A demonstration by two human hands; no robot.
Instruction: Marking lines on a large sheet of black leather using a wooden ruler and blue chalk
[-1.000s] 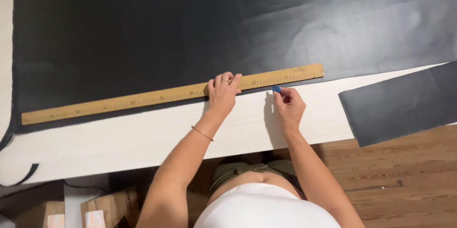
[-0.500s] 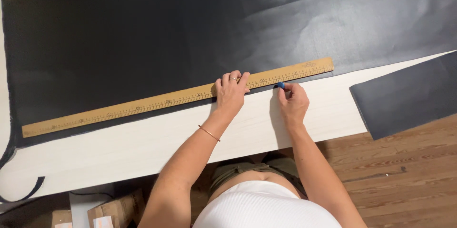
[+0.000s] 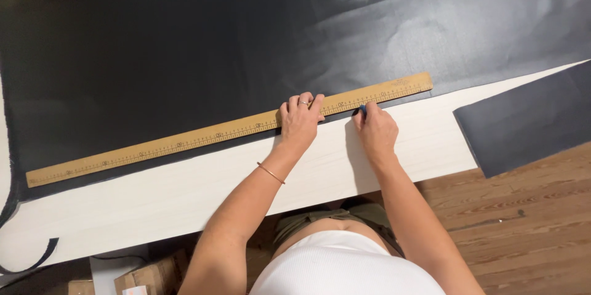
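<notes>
Head view, looking straight down, listed near to far. Nearest the lens: the person's torso in a white top, with olive-green fabric below it. To the lower right, wooden floor [image 3: 523, 221]; to the lower left, cardboard boxes [image 3: 154, 273] partly under the counter edge.

Counter [image 3: 184, 196]: white, running across the frame on a slant, its near strip bare. A thin black strip [image 3: 28, 264] curls off its lower left corner.

Left hand [image 3: 300, 124]: laid flat, fingers spread apart and pressed down on the ruler near its middle; a ring shows on one finger, a thin bracelet [image 3: 271, 173] on the wrist. It grips nothing.

Right hand [image 3: 375, 132]: just right of the left hand, fingers closed together around a small blue tool [image 3: 362, 109], whose tip meets the near edge of the ruler. What kind of tool it is cannot be told.

Ruler [image 3: 228, 130]: long, wooden, yellow-tan, lying along the near border of the black sheet, left end lower than right.

Black sheet [image 3: 246, 42]: large, matte, slightly creased, covering the far part of the counter up to the top of the frame.

Dark piece [image 3: 529, 119]: a separate cut rectangle at the right, overhanging the counter's end, well apart from both hands.
</notes>
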